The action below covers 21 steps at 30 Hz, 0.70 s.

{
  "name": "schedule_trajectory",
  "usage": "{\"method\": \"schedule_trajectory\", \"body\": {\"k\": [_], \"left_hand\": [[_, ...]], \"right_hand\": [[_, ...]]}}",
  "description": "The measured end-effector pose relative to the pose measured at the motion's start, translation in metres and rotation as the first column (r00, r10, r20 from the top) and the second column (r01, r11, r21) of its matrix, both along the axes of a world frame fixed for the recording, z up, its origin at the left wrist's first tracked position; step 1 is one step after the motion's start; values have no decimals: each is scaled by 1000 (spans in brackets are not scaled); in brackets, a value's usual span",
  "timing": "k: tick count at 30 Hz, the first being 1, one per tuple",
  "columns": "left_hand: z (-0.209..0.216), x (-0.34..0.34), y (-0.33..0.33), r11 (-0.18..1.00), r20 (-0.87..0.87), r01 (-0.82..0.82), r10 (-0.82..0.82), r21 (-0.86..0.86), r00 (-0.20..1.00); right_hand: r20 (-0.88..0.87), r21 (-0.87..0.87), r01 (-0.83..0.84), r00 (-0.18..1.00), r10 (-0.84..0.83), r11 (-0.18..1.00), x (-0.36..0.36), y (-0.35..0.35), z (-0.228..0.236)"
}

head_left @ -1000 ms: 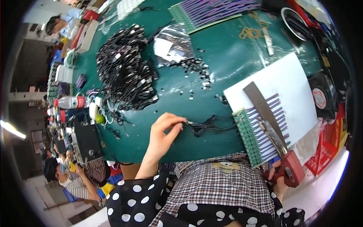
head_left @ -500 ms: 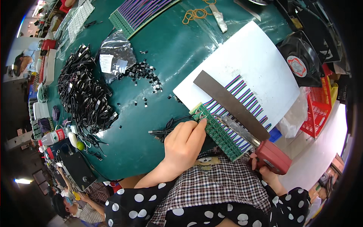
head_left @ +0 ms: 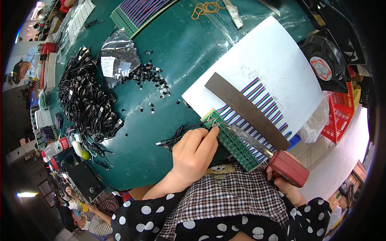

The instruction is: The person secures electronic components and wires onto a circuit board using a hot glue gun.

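My left hand (head_left: 191, 155) is closed in a pinch on thin wires (head_left: 213, 121) at the upper left end of a green circuit board panel (head_left: 237, 145). A black cable (head_left: 189, 127) runs to that same end, its coil lying beside my wrist. My right hand (head_left: 281, 182) grips a soldering gun (head_left: 288, 168) by its red handle. The metal tip of the gun reaches over the board, close to my left fingertips; whether it touches, I cannot tell. Striped multicolour wires (head_left: 261, 94) fan out from the board beneath a dark flat bar (head_left: 247, 110).
A white sheet (head_left: 257, 52) lies under the wires. Leftward are scattered small black connectors (head_left: 150, 76), a clear bag (head_left: 118, 54) and a heap of black cables (head_left: 86, 96). A second wired panel (head_left: 138, 16) lies at the back; a black fan (head_left: 325, 68) and red basket (head_left: 339, 116) stand right.
The whole view has shifted slightly. The soldering gun's tip has moved a little over the board; my left hand keeps its pinch at the same end.
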State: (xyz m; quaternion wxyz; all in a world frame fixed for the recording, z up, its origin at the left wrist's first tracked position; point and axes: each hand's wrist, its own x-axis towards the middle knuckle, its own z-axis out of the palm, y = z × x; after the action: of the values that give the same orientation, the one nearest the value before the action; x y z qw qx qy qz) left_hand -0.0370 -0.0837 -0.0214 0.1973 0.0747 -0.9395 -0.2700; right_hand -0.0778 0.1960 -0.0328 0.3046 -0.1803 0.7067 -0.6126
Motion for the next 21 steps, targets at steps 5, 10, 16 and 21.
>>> {"method": "schedule_trajectory", "body": {"k": [5,10,16,21], "left_hand": [[-1,1,-1,1000,-5,3,-3,15,1000],[-2,1,-1,998,-27,6,-4,66,1000],[-1,0,-1,999,-12,7,-6,39,1000],[-2,-1,0,1000,-19,0,0,13,1000]], "right_hand": [[-83,-7,-13,996,12,1000,-1,-2,1],[-11,-35,28,1000,-28,999,-1,-3,2],[-111,49,15,994,-10,999,1,0,-1],[-35,53,-73,997,75,996,-4,4,2]]}}
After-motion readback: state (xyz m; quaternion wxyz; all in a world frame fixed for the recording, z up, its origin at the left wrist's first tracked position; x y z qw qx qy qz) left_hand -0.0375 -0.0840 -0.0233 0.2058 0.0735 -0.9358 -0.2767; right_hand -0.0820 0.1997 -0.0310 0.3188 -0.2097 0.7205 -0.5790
